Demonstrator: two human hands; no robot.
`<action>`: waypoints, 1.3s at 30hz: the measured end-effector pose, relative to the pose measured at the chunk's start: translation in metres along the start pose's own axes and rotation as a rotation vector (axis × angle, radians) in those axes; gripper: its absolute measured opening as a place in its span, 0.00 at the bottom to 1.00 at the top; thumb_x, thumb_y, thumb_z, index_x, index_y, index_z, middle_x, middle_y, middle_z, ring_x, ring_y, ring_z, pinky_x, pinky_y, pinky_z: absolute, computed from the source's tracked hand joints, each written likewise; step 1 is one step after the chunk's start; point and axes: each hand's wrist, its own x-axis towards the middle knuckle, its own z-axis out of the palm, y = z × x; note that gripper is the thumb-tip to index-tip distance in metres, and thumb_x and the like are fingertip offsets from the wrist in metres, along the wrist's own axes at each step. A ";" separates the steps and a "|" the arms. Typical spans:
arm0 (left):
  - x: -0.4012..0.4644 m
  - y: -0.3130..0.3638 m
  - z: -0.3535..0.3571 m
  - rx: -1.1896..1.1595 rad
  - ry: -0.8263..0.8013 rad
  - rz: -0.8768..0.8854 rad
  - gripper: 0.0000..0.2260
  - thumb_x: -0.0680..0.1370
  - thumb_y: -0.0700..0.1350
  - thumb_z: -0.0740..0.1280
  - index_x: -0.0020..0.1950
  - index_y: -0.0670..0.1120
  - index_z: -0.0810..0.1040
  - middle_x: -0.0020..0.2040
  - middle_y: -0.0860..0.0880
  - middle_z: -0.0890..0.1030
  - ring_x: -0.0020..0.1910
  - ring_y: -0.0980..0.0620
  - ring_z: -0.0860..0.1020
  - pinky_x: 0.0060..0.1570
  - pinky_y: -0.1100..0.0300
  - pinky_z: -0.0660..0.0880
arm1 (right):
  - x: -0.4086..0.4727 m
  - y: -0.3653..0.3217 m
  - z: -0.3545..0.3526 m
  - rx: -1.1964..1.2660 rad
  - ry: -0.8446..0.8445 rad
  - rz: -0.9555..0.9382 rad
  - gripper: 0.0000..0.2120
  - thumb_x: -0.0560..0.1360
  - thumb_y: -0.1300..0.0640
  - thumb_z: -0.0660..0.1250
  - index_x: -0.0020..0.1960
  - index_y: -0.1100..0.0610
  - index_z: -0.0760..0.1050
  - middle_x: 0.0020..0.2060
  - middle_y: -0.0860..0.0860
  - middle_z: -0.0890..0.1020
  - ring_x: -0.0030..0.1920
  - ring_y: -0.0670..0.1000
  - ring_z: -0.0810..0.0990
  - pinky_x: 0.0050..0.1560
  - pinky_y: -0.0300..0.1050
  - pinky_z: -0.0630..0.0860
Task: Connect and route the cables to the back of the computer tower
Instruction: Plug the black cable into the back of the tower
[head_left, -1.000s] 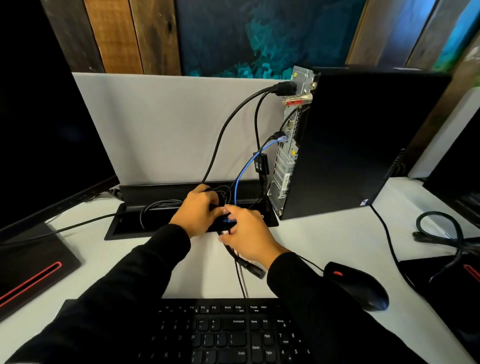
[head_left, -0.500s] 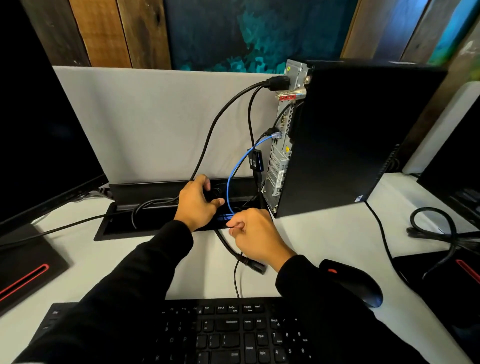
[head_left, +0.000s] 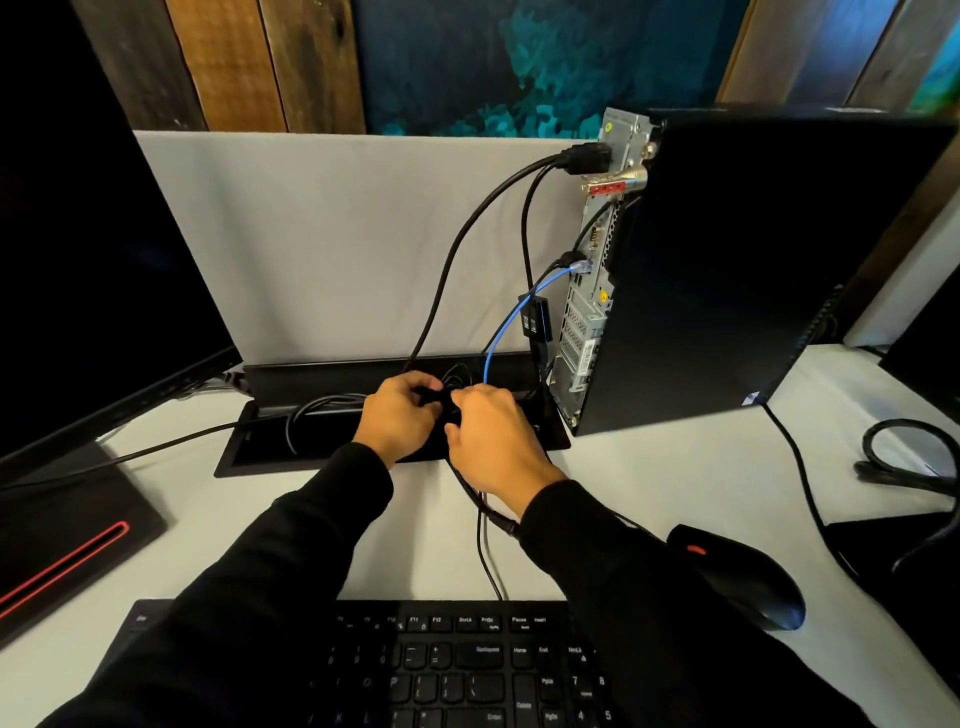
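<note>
White desk (head_left: 649, 483), both forearms reaching forward; left hand (head_left: 397, 418) and right hand (head_left: 493, 439) curled, gripping black cables (head_left: 441, 397) over tray (head_left: 260, 457)

keyboard (head_left: 467, 670), mouse (head_left: 737, 577), monitor (head_left: 93, 249) on desk (head_left: 649, 483).

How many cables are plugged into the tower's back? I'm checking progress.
3 plainly: a thick black one at the top, a black plug mid-panel, the blue cable just under it. Others may be hidden.
</note>
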 end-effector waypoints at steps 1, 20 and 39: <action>0.000 -0.002 -0.002 0.179 -0.014 0.053 0.13 0.76 0.36 0.69 0.55 0.52 0.84 0.42 0.49 0.84 0.46 0.52 0.80 0.52 0.62 0.74 | 0.002 -0.001 0.001 -0.056 -0.018 -0.005 0.16 0.80 0.58 0.68 0.67 0.59 0.77 0.62 0.56 0.78 0.62 0.58 0.79 0.61 0.49 0.79; 0.007 0.005 0.024 0.377 -0.159 0.183 0.22 0.76 0.40 0.68 0.70 0.52 0.80 0.62 0.48 0.84 0.65 0.48 0.78 0.65 0.68 0.65 | -0.007 0.030 0.006 0.004 0.118 0.024 0.04 0.77 0.60 0.69 0.49 0.59 0.82 0.49 0.57 0.79 0.53 0.57 0.76 0.55 0.50 0.76; 0.010 0.031 0.035 0.543 -0.510 0.088 0.22 0.87 0.53 0.48 0.46 0.47 0.78 0.48 0.45 0.79 0.50 0.47 0.76 0.52 0.57 0.67 | -0.007 0.040 0.001 0.159 0.019 0.243 0.12 0.75 0.60 0.71 0.36 0.50 0.73 0.32 0.47 0.74 0.32 0.46 0.74 0.34 0.36 0.69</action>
